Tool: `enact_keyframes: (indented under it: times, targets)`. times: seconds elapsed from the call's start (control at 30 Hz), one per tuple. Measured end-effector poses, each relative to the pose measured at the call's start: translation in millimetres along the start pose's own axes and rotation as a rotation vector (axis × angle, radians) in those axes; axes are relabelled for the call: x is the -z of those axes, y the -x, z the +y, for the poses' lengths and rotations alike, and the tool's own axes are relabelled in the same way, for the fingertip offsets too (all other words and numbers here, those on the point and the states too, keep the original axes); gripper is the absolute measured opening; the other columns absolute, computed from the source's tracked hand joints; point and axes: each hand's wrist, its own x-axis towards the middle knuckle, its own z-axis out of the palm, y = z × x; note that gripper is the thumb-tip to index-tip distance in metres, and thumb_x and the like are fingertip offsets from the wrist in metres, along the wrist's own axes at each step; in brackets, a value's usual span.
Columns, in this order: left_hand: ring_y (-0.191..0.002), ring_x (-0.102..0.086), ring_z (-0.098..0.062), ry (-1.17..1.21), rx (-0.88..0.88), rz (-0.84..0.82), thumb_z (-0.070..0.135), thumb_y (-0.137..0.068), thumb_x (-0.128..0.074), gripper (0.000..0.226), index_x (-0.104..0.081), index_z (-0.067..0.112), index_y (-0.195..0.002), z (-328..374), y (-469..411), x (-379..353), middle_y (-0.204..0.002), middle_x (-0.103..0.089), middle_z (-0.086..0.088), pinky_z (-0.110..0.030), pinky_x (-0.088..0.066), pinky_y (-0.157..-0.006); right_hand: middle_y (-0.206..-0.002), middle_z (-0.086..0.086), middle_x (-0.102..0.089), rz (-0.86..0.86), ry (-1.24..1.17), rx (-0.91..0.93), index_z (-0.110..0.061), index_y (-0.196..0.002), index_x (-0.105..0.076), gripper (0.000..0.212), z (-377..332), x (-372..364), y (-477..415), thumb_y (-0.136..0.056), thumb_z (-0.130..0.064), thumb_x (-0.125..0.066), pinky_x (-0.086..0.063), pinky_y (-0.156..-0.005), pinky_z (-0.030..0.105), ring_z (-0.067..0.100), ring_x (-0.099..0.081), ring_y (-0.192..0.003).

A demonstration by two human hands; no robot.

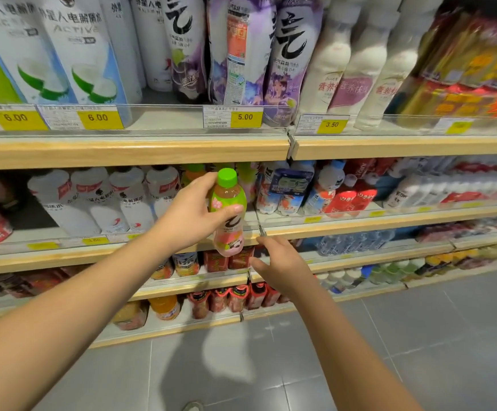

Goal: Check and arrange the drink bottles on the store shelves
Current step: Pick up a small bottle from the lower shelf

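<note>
My left hand [192,212] grips a small drink bottle [229,232] with a green cap and a pink and green label, held upright in front of the second shelf [374,225]. My right hand [277,262] hovers just below and right of the bottle's base, fingers apart, holding nothing. Behind the bottle, more green-capped bottles [195,173] stand at the back of the same shelf. White bottles [128,197] fill that shelf to the left, and blue, white and red bottles [339,191] stand to the right.
The top shelf [134,149] carries large white, purple and milky bottles behind yellow price tags [245,117]. Lower shelves [211,280] hold red and orange bottles. Grey floor tiles [419,336] lie below, with my shoe tip [193,407] at the bottom edge.
</note>
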Motion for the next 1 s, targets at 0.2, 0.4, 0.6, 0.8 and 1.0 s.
enact_keyframes:
  times: [0.2, 0.4, 0.6, 0.8, 1.0]
  targets:
    - [-0.105, -0.059, -0.006, -0.024, 0.110, 0.030, 0.050, -0.085, -0.071, 0.045, -0.053, 0.032, -0.123, 16, -13, -31, -0.118, -0.063, 0.010, -0.024, -0.049, -0.086, -0.151, 0.000, -0.042, -0.079, 0.053, 0.103, -0.026, -0.153, -0.040, 0.060, 32, 18, -28, -0.099, -0.049, -0.054, -0.047, -0.107, 0.045, 0.025, -0.053, -0.128]
    - [-0.102, -0.061, -0.001, -0.035, 0.196, 0.115, 0.049, -0.086, -0.070, 0.042, -0.055, 0.031, -0.120, 28, -25, -48, -0.114, -0.065, 0.013, -0.033, -0.054, -0.087, -0.158, 0.002, -0.036, -0.137, 0.128, 0.198, -0.024, -0.156, -0.036, 0.062, 65, 30, -50, -0.101, -0.046, -0.053, -0.039, -0.115, 0.040, 0.024, -0.041, -0.143]
    - [-0.100, -0.065, -0.014, 0.012, 0.271, 0.131, 0.046, -0.087, -0.072, 0.039, -0.055, 0.025, -0.113, 28, -33, -52, -0.109, -0.066, 0.004, -0.047, -0.058, -0.083, -0.155, 0.006, -0.038, -0.182, 0.182, 0.252, -0.020, -0.156, -0.036, 0.060, 78, 22, -65, -0.102, -0.040, -0.053, -0.036, -0.116, 0.040, 0.027, -0.041, -0.141]
    - [-0.100, -0.063, -0.023, -0.039, 0.268, 0.131, 0.048, -0.087, -0.071, 0.042, -0.055, 0.018, -0.111, 16, -39, -52, -0.108, -0.062, -0.004, -0.050, -0.056, -0.084, -0.169, 0.008, -0.020, -0.204, 0.234, 0.263, -0.022, -0.161, -0.025, 0.066, 81, 7, -79, -0.104, -0.041, -0.049, -0.020, -0.126, 0.040, 0.027, -0.018, -0.155]
    - [-0.092, -0.064, -0.004, -0.117, 0.274, 0.131, 0.047, -0.089, -0.069, 0.046, -0.058, 0.012, -0.116, 3, -54, -51, -0.101, -0.068, 0.001, -0.023, -0.053, -0.077, -0.168, 0.010, -0.022, -0.194, 0.250, 0.250, -0.017, -0.161, -0.026, 0.067, 82, 0, -89, -0.103, -0.041, -0.051, -0.019, -0.126, 0.040, 0.025, -0.018, -0.156]
